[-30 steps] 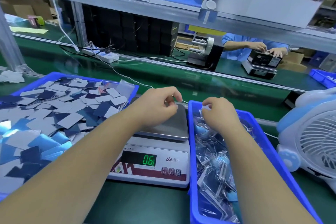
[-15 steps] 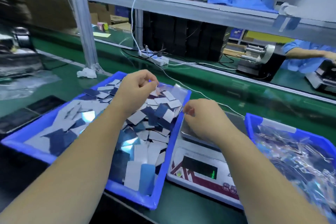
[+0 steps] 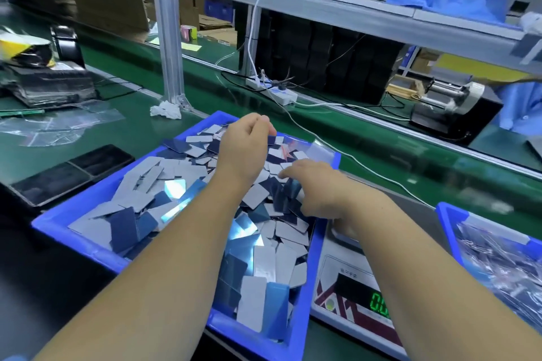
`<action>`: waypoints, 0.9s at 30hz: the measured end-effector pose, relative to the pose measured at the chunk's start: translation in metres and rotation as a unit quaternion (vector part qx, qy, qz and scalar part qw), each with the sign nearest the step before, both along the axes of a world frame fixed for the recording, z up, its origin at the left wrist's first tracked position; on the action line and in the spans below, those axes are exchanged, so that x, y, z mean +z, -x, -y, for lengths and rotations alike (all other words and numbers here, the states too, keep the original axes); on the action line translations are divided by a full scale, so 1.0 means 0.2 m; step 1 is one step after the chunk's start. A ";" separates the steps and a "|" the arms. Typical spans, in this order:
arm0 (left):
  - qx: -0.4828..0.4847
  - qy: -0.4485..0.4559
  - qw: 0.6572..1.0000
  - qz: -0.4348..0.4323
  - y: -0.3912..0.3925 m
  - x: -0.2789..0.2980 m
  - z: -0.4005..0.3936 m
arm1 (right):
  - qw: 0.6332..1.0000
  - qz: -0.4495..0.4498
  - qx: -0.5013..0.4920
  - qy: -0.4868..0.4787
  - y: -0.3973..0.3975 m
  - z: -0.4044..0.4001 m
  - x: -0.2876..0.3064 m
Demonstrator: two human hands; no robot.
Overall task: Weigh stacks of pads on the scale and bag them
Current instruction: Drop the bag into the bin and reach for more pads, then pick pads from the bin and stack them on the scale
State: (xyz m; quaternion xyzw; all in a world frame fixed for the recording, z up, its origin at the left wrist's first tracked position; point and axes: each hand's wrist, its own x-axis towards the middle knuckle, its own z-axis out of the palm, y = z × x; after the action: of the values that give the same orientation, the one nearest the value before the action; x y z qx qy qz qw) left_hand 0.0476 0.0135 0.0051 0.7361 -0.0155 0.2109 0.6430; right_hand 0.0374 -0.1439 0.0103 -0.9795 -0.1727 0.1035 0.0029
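A blue tray [image 3: 88, 243] is heaped with loose grey, dark blue and shiny pads [image 3: 258, 255]. My left hand [image 3: 246, 146] hovers over the tray's far part with its fingers curled; I see nothing in them. My right hand [image 3: 316, 184] lies on the pads near the tray's right wall, fingers stretched left and thumb pointing down. The scale [image 3: 346, 281] stands right of the tray, partly hidden by my right arm, with green digits [image 3: 379, 302] lit. A second blue bin [image 3: 445, 214] at the far right holds bagged pads [image 3: 504, 261]. Clear bags [image 3: 319, 149] lie in the tray's far corner.
More clear bags [image 3: 58, 126] lie on the green bench at left, near a black flat panel [image 3: 67, 173]. An aluminium post [image 3: 167, 38] stands behind the tray. A power strip [image 3: 272, 91], cables and a tape dispenser [image 3: 451, 97] line the far side. A person in blue [image 3: 522, 108] works opposite.
The view has swung left from the scale and bin to the pad tray. Both hands left the scale; my right hand has come down onto the pads and my left hand hangs over the tray's far part.
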 end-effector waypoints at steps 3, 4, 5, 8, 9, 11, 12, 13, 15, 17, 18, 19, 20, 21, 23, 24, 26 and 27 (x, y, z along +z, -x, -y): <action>-0.012 -0.022 1.000 0.002 0.00 -0.01 0.02 | 0.999 -0.036 0.025 -0.012 0.00 -0.01 0.00; -0.016 -0.025 1.000 0.001 -0.01 -0.02 0.02 | 0.998 -0.044 0.032 -0.017 0.00 -0.01 0.01; -0.018 -0.025 1.000 -0.001 -0.01 -0.03 0.02 | 0.998 -0.045 0.038 -0.019 0.00 -0.01 0.01; -0.018 -0.025 1.000 -0.002 -0.01 -0.03 0.02 | 0.998 -0.035 0.050 -0.013 0.00 0.00 0.03; -0.018 -0.026 1.000 -0.001 -0.01 -0.03 0.02 | 0.998 -0.034 0.055 -0.011 0.01 0.01 0.03; -0.018 -0.028 0.999 -0.001 -0.01 -0.03 0.02 | 0.998 -0.031 0.059 -0.007 0.01 0.02 0.02; -0.019 -0.029 0.999 -0.002 -0.01 -0.03 0.03 | 0.998 -0.028 0.059 -0.002 0.00 0.02 0.01; -0.020 -0.031 0.999 -0.003 -0.01 -0.03 0.03 | 0.998 -0.025 0.058 0.003 0.00 0.03 0.01; -0.019 -0.035 0.999 -0.002 -0.01 -0.04 0.02 | 0.998 -0.021 0.057 0.001 -0.01 0.04 0.01; -0.018 -0.038 0.999 -0.001 -0.02 -0.04 0.02 | 0.998 -0.020 0.058 -0.009 -0.02 0.04 0.01; -0.018 -0.038 0.999 -0.002 -0.02 -0.03 0.02 | 0.998 -0.021 0.058 -0.015 -0.02 0.05 0.01; -0.018 -0.038 0.999 -0.002 -0.02 -0.03 0.02 | 0.998 -0.023 0.059 -0.023 -0.02 0.05 0.01; -0.019 -0.037 0.999 -0.003 -0.02 -0.03 0.02 | 0.997 -0.025 0.061 -0.032 -0.02 0.05 0.01; -0.020 -0.036 0.999 -0.005 -0.02 -0.03 0.02 | 0.997 -0.025 0.064 -0.044 -0.01 0.06 0.01; -0.022 -0.035 0.999 -0.008 -0.02 -0.04 0.02 | 0.995 -0.020 0.065 -0.075 -0.01 0.07 0.02; -0.022 -0.036 0.999 -0.008 -0.02 -0.04 0.02 | 0.994 -0.016 0.059 -0.096 -0.01 0.09 0.03; -0.023 -0.039 0.999 -0.009 -0.02 -0.04 0.02 | 0.989 -0.013 0.041 -0.145 0.00 0.11 0.04; -0.024 -0.040 0.999 -0.010 -0.02 -0.04 0.02 | 0.985 -0.010 0.030 -0.167 0.00 0.12 0.04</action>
State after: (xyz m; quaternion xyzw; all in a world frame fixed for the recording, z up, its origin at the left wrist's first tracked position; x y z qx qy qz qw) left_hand 0.0526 0.0090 -0.0030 0.7624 -0.0354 0.1874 0.6184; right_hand 0.0375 -0.1685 0.0187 -0.9584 -0.2171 0.0832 0.1654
